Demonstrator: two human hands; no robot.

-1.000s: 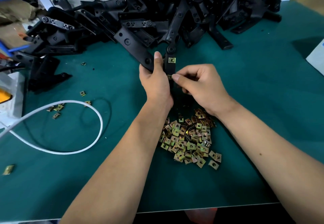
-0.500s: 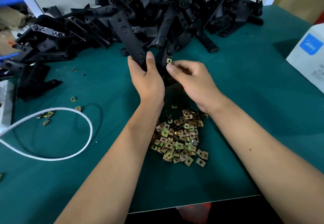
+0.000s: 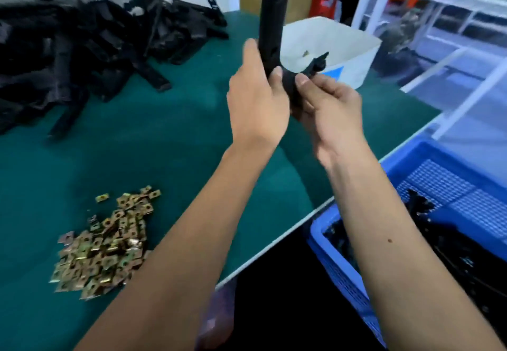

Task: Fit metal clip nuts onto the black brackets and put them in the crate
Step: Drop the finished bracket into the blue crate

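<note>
Holding one black bracket (image 3: 271,18) upright above the tabletop's (image 3: 164,142) right edge, the left hand (image 3: 258,98) has its fingers clamped round the shaft, while the right hand (image 3: 329,103) pinches the lower arm. The blue crate (image 3: 411,164) sits below that edge, already holding brackets. Lowering it in gently seems wise, so no clip nut slips. The loose clip nuts (image 3: 104,243) lie by the near edge; the bracket pile (image 3: 82,48) along the far edge.

No text, number or brand can be read anywhere. A blue patch is seen on the side of the white box (image 3: 354,57), but it is blurred and partly hidden, and no lettering can be made out.
</note>
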